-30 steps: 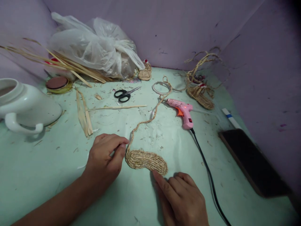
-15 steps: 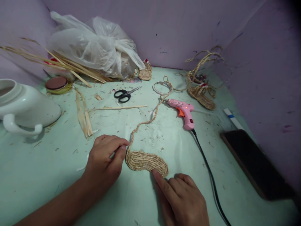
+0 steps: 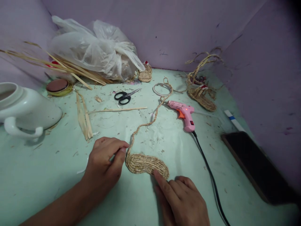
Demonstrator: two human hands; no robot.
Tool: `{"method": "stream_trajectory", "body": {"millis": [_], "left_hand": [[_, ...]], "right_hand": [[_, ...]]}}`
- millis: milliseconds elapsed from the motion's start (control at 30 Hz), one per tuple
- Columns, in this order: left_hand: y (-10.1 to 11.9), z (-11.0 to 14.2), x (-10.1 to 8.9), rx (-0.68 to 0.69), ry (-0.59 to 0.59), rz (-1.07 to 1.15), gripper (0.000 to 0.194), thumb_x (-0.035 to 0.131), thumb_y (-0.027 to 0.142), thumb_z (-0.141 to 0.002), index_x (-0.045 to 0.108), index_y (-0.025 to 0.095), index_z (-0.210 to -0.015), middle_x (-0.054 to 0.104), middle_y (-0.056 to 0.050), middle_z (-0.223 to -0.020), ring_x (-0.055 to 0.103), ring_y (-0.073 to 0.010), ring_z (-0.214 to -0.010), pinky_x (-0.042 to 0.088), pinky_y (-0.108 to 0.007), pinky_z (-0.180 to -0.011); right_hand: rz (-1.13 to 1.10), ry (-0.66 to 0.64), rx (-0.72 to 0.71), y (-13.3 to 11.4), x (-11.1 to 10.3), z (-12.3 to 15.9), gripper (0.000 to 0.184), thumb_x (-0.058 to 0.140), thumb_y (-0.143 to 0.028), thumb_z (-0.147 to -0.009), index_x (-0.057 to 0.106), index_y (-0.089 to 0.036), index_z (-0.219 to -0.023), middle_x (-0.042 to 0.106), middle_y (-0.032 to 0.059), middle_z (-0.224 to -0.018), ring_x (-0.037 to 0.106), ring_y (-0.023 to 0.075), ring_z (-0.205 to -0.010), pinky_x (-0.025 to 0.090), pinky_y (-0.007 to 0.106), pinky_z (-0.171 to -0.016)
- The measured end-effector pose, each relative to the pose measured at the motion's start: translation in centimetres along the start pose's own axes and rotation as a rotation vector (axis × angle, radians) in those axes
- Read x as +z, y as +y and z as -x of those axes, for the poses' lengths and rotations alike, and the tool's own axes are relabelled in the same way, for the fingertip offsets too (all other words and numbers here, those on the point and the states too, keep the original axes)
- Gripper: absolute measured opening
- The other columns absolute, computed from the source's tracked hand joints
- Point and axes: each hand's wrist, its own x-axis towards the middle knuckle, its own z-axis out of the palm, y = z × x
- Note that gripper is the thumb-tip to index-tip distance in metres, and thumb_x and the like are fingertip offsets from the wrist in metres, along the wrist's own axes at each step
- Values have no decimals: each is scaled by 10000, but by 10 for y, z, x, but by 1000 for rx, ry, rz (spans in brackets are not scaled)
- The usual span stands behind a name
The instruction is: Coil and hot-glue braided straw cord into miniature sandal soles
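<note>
A flat, sole-shaped coil of braided straw lies in front of me. From its left end a loose length of straw braid runs up toward the back. The thumb and forefinger of my left hand are pinched together at this braid, just beside the coil. My right hand rests its outstretched index fingertip on the coil's lower right edge, while the other fingers are curled and hold nothing. Beyond the coil, a pink hot glue gun lies on its side, its nozzle by the braid and a small light glowing.
Black-handled scissors, a metal ring and straw strips lie around the middle. At left a white jug lies tipped; behind is a plastic bag. Small woven slippers sit at back right, a phone at right.
The whole view has shifted slightly, setting things a little lower in the picture. Both hands keep nearly the same place on the braid and coil.
</note>
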Motion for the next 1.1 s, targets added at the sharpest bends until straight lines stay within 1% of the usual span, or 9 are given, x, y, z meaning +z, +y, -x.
{"method": "stream_trajectory", "body": {"millis": [267, 400, 500, 600, 733, 867, 967, 1067, 1100], "left_hand": [[3, 4, -11, -154, -199, -154, 214, 422, 199, -799, 633, 231, -810, 665, -22, -764, 616, -212, -715, 444, -369, -662], [5, 10, -9, -197, -339, -173, 120, 496, 260, -757, 610, 243, -791, 621, -23, -723, 606, -233, -675, 443, -356, -599], [5, 12, -7, -222, -341, -93, 79, 548, 218, -702, 563, 253, -771, 591, 1, -719, 580, -203, -639, 423, -316, -572], [8, 10, -5, -309, -322, 63, 162, 538, 154, -632, 528, 258, -757, 500, 45, -617, 483, -145, -519, 356, -253, -485], [12, 3, -4, -613, -381, 473, 261, 519, 200, -628, 530, 242, -885, 401, 85, -549, 366, -102, -453, 295, -214, -429], [10, -3, -2, -657, -507, 831, 149, 550, 322, -662, 531, 186, -721, 384, 75, -525, 329, -83, -483, 255, -212, -445], [6, -5, 1, -705, -524, 882, 195, 572, 361, -631, 511, 177, -647, 386, 81, -483, 312, -65, -439, 242, -208, -425], [5, -6, 5, -775, -511, 887, 217, 597, 363, -574, 519, 171, -637, 420, 82, -447, 326, -57, -389, 264, -205, -395], [5, -6, 7, -786, -497, 887, 217, 600, 363, -567, 521, 171, -633, 421, 83, -433, 320, -55, -375, 260, -204, -386]], "right_hand": [[-121, 12, 150, 21, -28, -36, 160, 523, -209, -872, 641, -174, -976, 654, 56, -769, 633, 174, -665, 522, 297, -593], [-47, -84, 52, 28, -21, -60, 265, 623, -352, -789, 634, -186, -995, 661, 96, -872, 646, 233, -718, 545, 352, -567], [-152, -211, 16, 31, -9, -61, 338, 729, -274, -675, 597, -213, -980, 658, 74, -911, 643, 227, -761, 559, 339, -616], [-317, -278, 145, 35, -1, -53, 235, 669, -180, -715, 539, -221, -906, 647, 35, -833, 641, 190, -727, 552, 279, -611], [-616, -278, 381, 33, 6, -47, 97, 565, -197, -822, 476, -221, -852, 623, -3, -693, 611, 138, -563, 497, 193, -474], [-788, -299, 410, 27, 2, -56, 133, 590, -268, -817, 494, -220, -895, 656, -9, -703, 637, 141, -573, 503, 185, -477], [-606, -233, 377, 47, -16, -68, 312, 660, -384, -743, 585, -219, -997, 716, 36, -857, 692, 199, -745, 546, 241, -616], [-182, -16, 660, 95, -40, -82, 419, 556, -555, -767, 631, -212, -996, 715, 90, -954, 673, 281, -882, 527, 351, -700], [-28, -17, 759, 112, -46, -86, 507, 521, -612, -752, 633, -197, -1021, 706, 114, -961, 663, 315, -875, 511, 392, -679]]}}
